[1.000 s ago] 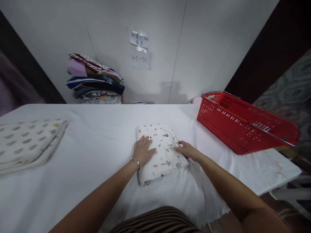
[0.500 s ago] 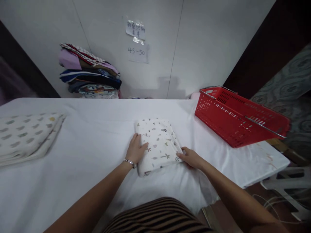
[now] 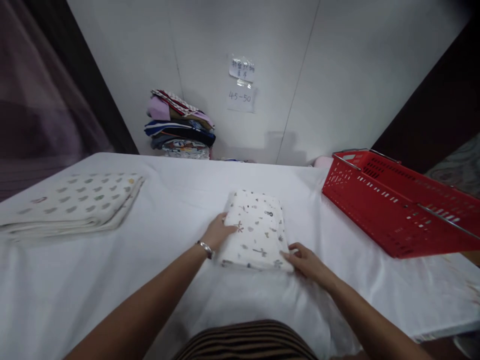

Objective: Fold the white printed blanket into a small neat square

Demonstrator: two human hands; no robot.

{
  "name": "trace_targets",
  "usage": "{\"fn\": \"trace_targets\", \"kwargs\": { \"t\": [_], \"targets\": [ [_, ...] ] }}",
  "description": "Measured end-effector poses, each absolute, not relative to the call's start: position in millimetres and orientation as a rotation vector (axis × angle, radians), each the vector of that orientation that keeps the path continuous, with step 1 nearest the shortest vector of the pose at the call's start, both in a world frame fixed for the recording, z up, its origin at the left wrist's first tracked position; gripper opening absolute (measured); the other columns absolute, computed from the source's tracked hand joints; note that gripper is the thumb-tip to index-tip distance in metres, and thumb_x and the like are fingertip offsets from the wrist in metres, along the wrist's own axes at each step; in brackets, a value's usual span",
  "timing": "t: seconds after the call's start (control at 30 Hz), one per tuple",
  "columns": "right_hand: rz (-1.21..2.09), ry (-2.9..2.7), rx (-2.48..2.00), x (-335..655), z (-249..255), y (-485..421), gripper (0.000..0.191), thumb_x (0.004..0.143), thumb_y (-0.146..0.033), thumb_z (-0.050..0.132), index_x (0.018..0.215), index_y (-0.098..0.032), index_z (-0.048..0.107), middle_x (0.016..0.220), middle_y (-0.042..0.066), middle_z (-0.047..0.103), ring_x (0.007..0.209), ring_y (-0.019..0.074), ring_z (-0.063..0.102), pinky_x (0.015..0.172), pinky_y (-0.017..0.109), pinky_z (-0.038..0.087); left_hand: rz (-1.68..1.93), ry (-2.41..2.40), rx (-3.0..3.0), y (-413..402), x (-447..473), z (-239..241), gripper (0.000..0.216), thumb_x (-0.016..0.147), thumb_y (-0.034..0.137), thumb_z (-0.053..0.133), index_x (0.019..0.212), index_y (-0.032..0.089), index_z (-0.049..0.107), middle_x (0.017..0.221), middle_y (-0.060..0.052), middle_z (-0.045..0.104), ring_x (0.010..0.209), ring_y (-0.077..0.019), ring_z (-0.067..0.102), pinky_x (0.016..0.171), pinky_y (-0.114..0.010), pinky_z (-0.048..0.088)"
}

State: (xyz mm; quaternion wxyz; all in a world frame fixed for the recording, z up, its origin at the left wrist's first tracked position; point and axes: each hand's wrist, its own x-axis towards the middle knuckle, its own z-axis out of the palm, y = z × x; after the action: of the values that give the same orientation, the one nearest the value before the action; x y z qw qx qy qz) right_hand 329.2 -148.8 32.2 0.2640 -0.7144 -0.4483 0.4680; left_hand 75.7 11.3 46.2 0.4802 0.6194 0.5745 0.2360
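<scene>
A folded white cloth [image 3: 258,230] printed with small palm trees and leaves lies on the white-covered table in front of me. My left hand [image 3: 219,232] holds its left side, thumb on top and the other fingers at the edge, partly hidden. At the near right corner, my right hand [image 3: 300,257] grips the cloth between thumb and fingers. A bracelet [image 3: 204,249] circles my left wrist. Farther left lies a larger folded cloth [image 3: 86,200] with rows of grey-green shapes, touched by neither hand.
A red plastic basket [image 3: 375,215] with metal handles stands on the table [image 3: 180,200] at the right. Behind the table's far edge rises a stack of folded fabrics [image 3: 180,125]. Paper signs [image 3: 241,99] are stuck to the wall, one reading 45-50.
My view has swung left, so everything appears farther right. The palm-print cloth has turned slightly clockwise, its near edge now squarer to me. Both hands stay on it.
</scene>
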Motion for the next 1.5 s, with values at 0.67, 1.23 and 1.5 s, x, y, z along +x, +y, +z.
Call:
{"fn": "trace_targets", "kwargs": {
  "t": [0.67, 1.23, 1.5],
  "targets": [
    [0.729, -1.721, -1.930, 255, 62, 106, 0.028, 0.083, -0.037, 0.048, 0.085, -0.016, 0.067, 0.097, 0.007, 0.068, 0.090, 0.0202, 0.061, 0.074, 0.026, 0.042, 0.368, 1.729, 2.529, -3, 14, 12, 0.057, 0.084, 0.048, 0.042, 0.131, 0.017, 0.045, 0.146, -0.010, 0.032, 0.136, -0.0287, 0.024, 0.109, -0.051, 0.019],
    [0.649, -1.881, -2.159, 237, 31, 139, 0.044, 0.082, -0.053, 0.048, 0.102, -0.016, 0.060, 0.110, 0.013, 0.063, 0.099, 0.0264, 0.058, 0.076, 0.031, 0.042, 0.352, 1.677, 2.617, -9, 13, -1, 0.056, 0.086, 0.047, 0.036, 0.133, 0.018, 0.044, 0.144, -0.009, 0.035, 0.135, -0.0274, 0.024, 0.110, -0.050, 0.015],
    [0.091, -2.364, -1.706, 221, 27, 122, 0.060, 0.090, -0.048, 0.035, 0.141, -0.017, 0.029, 0.149, 0.010, 0.024, 0.137, 0.0257, 0.016, 0.109, 0.043, 0.013, 0.306, 1.759, 2.559, -1, 11, 8, 0.066, 0.084, 0.057, 0.034, 0.134, 0.015, 0.042, 0.146, -0.011, 0.031, 0.136, -0.0290, 0.023, 0.109, -0.052, 0.016]
  ]
}}
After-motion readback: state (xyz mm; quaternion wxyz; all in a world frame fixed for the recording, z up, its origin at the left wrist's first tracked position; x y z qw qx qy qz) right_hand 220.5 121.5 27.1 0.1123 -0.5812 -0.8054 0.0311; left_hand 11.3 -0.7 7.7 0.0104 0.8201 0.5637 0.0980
